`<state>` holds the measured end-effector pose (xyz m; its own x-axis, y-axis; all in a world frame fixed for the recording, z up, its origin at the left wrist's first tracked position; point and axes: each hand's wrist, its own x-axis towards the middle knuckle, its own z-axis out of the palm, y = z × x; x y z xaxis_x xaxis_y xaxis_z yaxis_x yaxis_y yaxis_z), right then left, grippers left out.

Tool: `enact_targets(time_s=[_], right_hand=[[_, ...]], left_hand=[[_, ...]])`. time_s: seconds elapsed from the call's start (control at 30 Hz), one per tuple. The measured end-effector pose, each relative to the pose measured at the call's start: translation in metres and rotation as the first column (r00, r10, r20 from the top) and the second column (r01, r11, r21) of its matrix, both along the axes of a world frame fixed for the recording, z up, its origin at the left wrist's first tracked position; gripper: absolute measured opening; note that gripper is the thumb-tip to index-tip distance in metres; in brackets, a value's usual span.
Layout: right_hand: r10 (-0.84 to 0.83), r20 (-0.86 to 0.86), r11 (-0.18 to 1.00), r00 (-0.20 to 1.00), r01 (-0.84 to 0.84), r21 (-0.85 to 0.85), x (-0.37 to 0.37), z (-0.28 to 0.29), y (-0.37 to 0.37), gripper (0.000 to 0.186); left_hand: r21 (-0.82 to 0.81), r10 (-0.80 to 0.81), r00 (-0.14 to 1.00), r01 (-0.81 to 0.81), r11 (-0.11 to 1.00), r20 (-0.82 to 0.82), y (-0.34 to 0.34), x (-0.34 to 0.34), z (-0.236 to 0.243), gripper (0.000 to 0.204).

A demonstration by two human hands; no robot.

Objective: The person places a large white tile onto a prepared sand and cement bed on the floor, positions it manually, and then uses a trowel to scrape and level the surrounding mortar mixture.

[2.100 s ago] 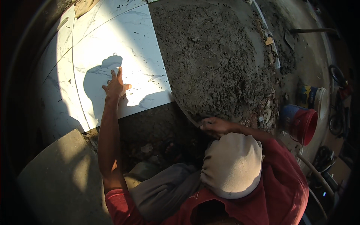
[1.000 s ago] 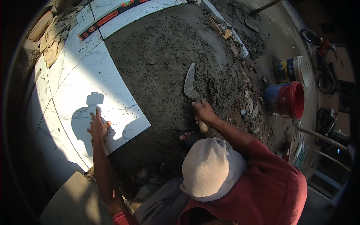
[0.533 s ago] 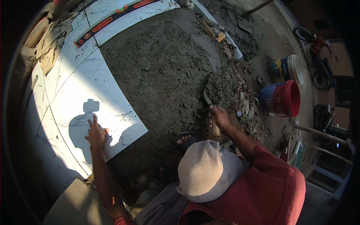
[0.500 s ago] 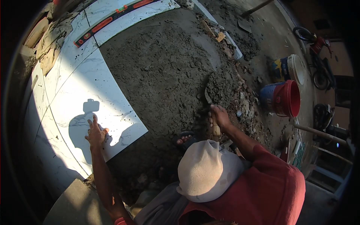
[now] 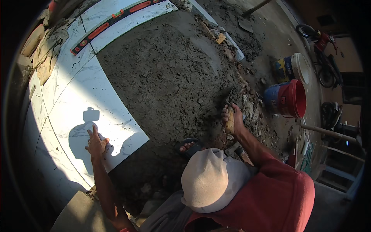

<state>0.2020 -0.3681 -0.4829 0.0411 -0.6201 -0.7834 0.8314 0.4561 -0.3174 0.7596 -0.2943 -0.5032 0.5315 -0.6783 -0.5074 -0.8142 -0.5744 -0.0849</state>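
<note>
My left hand (image 5: 96, 145) rests with spread fingers on a white marbled tile (image 5: 110, 98), its shadow around it. In my right hand (image 5: 235, 119) is the wooden handle of a trowel (image 5: 229, 120). The trowel's dark blade points away from me, tilted on edge and partly lost against the wet grey mortar (image 5: 162, 73). This rough mortar bed spreads between the tile and a strip of rubble on the right. My bent knee (image 5: 205, 178) and a sandalled foot (image 5: 188, 146) are at the bed's near edge.
A spirit level (image 5: 102, 29) lies across the far tiles. Right of the rubble (image 5: 251, 104) stand a red-and-blue bucket (image 5: 286, 98) and a white-rimmed bucket (image 5: 291, 67). Beyond are a shovel (image 5: 245, 25) and a red motorcycle (image 5: 322, 42). Crumpled cloth (image 5: 46, 60) sits at the far left.
My right hand has moved right and slightly away with the trowel, and its blade has turned on edge. The mortar lump by the blade looks flattened. My left hand stays on the tile.
</note>
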Motion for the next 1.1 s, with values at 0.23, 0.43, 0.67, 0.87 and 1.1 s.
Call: enact_targets(time_s=[0.23, 0.43, 0.67, 0.87, 1.1], right_hand=[[0.562, -0.793, 0.766, 0.233, -0.509, 0.393, -0.025, 0.003, 0.038, 0.035], [0.694, -0.695, 0.645, 0.187, -0.59, 0.486, -0.034, 0.025, 0.001, 0.038], [0.369, -0.825, 0.198, -0.428, -0.832, 0.519, 0.069, 0.049, -0.006, 0.045], [0.271, -0.846, 0.003, -0.459, -0.879, 0.477, 0.117, -0.005, -0.045, 0.049], [0.519, -0.813, 0.301, -0.262, -0.835, 0.461, 0.045, -0.001, -0.084, 0.051]], left_hand=[[-0.014, 0.013, 1.0, -0.013, 1.0, 0.023, 0.005, 0.004, 0.006, 0.096], [0.003, 0.005, 0.999, -0.005, 1.0, 0.032, 0.008, 0.003, 0.007, 0.096], [0.023, 0.008, 1.0, -0.008, 1.0, 0.012, 0.007, 0.011, -0.002, 0.099], [0.05, 0.017, 1.0, -0.018, 0.999, 0.011, 0.006, 0.006, 0.005, 0.099], [0.074, 0.016, 1.0, -0.016, 0.997, 0.004, 0.005, 0.001, 0.01, 0.099]])
